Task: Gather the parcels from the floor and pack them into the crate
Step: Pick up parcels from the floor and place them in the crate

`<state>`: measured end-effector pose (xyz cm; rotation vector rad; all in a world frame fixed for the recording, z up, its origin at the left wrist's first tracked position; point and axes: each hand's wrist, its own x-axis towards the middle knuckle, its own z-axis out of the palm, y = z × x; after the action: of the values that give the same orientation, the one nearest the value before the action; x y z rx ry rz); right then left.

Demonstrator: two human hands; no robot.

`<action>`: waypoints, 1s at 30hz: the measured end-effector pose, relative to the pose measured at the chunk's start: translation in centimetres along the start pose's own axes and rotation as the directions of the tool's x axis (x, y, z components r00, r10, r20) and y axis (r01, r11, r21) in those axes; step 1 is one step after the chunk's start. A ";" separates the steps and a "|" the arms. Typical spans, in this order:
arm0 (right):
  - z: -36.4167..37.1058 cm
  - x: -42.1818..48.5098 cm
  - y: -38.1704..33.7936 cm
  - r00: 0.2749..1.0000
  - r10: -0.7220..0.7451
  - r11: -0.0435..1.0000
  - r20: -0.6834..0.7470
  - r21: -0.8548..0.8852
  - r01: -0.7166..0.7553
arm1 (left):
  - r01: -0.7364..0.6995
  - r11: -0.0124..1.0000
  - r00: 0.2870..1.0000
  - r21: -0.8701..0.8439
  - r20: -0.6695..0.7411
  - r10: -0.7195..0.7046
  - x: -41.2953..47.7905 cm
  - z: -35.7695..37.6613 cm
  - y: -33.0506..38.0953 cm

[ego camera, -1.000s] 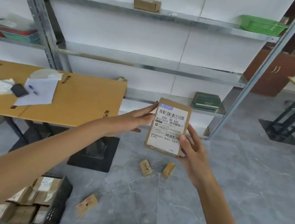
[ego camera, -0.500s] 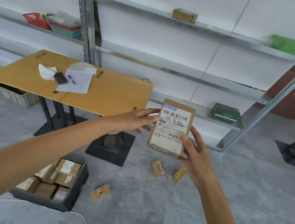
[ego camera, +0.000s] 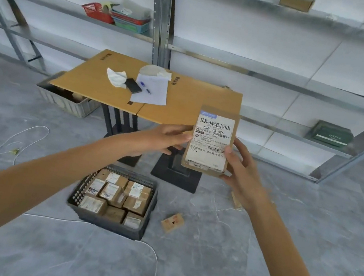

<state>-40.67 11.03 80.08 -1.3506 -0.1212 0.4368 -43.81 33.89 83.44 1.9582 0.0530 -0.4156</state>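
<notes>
I hold a flat cardboard parcel (ego camera: 210, 140) upright in front of me, its white shipping label facing the camera. My right hand (ego camera: 242, 169) grips its lower right edge, thumb across the label. My left hand (ego camera: 166, 138) touches its left edge with outstretched fingers. Below, on the grey floor, stands a dark slatted crate (ego camera: 111, 224) filled with several labelled parcels (ego camera: 118, 196). One small parcel (ego camera: 172, 222) lies on the floor to the crate's right. Another parcel (ego camera: 236, 201) shows partly behind my right wrist.
A wooden table (ego camera: 189, 105) on black pedestals carries paper, a phone and a tissue. A grey bin (ego camera: 66, 100) sits under its left end. Metal shelving (ego camera: 163, 14) lines the wall, holding baskets, a box and a green case. A white cord (ego camera: 19, 142) trails across the floor.
My view has swung left and down, so the crate now sits in the middle below my hands. Both hands still keep the labelled parcel upright.
</notes>
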 end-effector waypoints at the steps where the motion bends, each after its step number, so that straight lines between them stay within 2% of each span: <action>1: 1.6 0.4 0.8 1.000 0.009 1.000 0.002 0.007 -0.009 | 0.009 1.000 1.000 -0.002 0.001 -0.009 -0.5 -1.3 -1.0; 10: 8.4 6.5 6.2 0.992 0.124 0.991 0.008 0.041 -0.125 | 0.098 0.994 0.995 -0.051 -0.013 -0.099 1.8 -8.7 -7.4; 15: 10.5 12.5 8.4 0.979 0.197 0.979 0.048 -0.061 -0.194 | 0.171 0.981 0.984 -0.089 -0.032 -0.175 5.8 -12.1 -11.4; 20: 13.4 17.5 11.9 0.952 0.301 0.948 0.058 -0.122 -0.293 | 0.206 0.969 0.978 -0.137 0.008 -0.207 9.2 -16.1 -16.0; 25: 17.1 22.1 18.5 0.907 0.409 0.907 0.101 -0.160 -0.391 | 0.253 0.964 0.967 -0.085 0.062 -0.248 13.6 -20.1 -24.5; 30: 20.8 27.2 29.3 0.896 0.443 0.885 0.006 -0.166 -0.436 | 0.281 0.959 0.952 -0.042 0.134 -0.274 18.4 -23.0 -36.1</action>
<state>-29.61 44.67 52.14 -1.5296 0.1224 0.8561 -28.57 66.81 54.17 1.8654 0.2591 -0.7149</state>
